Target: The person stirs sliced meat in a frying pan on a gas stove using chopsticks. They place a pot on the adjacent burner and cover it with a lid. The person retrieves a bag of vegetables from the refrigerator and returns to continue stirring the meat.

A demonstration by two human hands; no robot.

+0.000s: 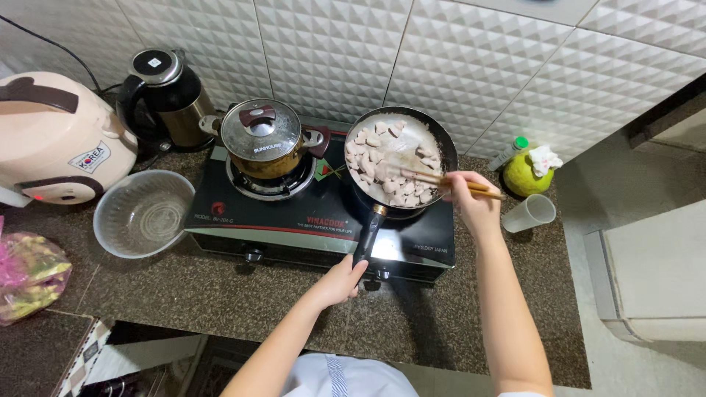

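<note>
Frying pan [401,158], lidded pot [265,143] beside, kettle [165,95] behind

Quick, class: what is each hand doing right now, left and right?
Left hand: closed around the end of the black frying pan handle.
Right hand: fingers closed on wooden chopsticks, tips among the pale food pieces in the pan.

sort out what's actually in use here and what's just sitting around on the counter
In use: frying pan of pale pieces, left hand on its handle, chopsticks in right hand, gas stove.

Lying about: lidded pot, kettle, rice cooker, clear bowl, plastic cup, bag.
</note>
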